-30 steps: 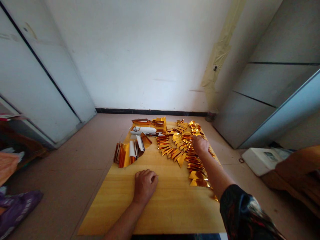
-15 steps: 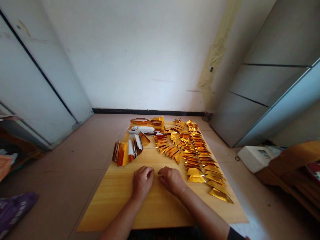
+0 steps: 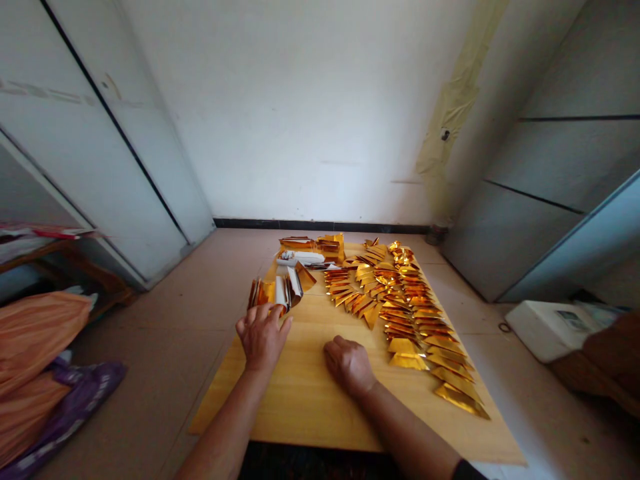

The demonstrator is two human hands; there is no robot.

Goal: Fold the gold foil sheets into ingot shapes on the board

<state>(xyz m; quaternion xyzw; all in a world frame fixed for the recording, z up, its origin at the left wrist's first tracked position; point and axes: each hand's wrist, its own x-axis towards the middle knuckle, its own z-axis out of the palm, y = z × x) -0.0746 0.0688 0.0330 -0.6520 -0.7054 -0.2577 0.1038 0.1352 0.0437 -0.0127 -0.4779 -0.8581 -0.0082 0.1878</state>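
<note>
My left hand (image 3: 263, 335) reaches to the near edge of a bundle of gold and white foil paper (image 3: 281, 292) at the table's left. Its fingers are stretched and apart, and their tips overlap the bundle; whether they touch it I cannot tell. Near the middle of the wooden table (image 3: 300, 413), my right hand (image 3: 349, 365) rests with its fingers curled closed. Whatever they hold, if anything, is hidden. To its right lie rows of folded gold foil pieces (image 3: 407, 353), overlapping one another.
More gold foil sheets (image 3: 330, 247) and a white packet (image 3: 301, 257) lie at the table's far side. Orange and purple bags (image 3: 95, 393) are on the left. A white box (image 3: 553, 327) stands right of the table, and a grey cabinet (image 3: 540, 193) behind it.
My left hand has gone from a closed pose beside the right hand to the foil bundle, moving forward and left, with its fingers opening. The view has turned slightly left.
</note>
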